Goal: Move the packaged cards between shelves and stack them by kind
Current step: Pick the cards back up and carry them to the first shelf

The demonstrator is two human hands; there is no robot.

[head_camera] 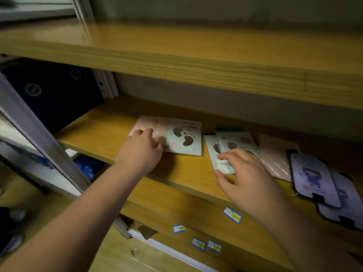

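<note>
- Left hand: fingers loosely spread, resting on pink packaged card on middle shelf
- Right hand: fingers curled, pinching footprint card; purple cards lie far right

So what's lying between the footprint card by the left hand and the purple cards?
Head view: two overlapping footprint cards under the right hand, then a pink card.

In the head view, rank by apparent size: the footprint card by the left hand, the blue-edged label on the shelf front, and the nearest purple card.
1. Nearest purple card, closer to the camera, so unsure against the next.
2. Footprint card.
3. Blue-edged label, clearly smallest.
</note>
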